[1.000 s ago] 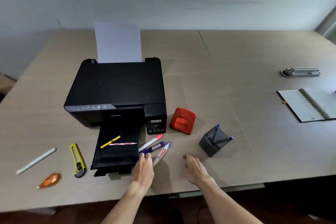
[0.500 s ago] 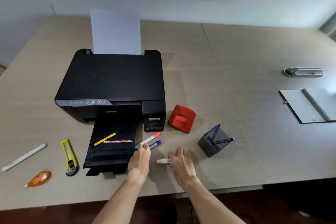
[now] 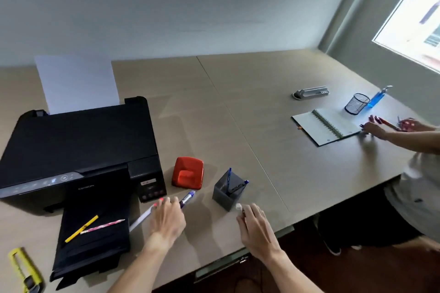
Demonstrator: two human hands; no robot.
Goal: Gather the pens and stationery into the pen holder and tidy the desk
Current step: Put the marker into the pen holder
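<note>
A wide tan counter fills the room under a plain pale wall, bright window off to the right. Big black printer on the left, a yellow pencil lying on its tray. Red hole punch just beside it, then the grey pen holder — two blue pens standing inside. Right hand sits just in front of the holder, fingers curled around a white-capped marker. Left hand lies flat and spread over a pink-tipped pen and a blue pen — gripping neither that I can see.
</note>
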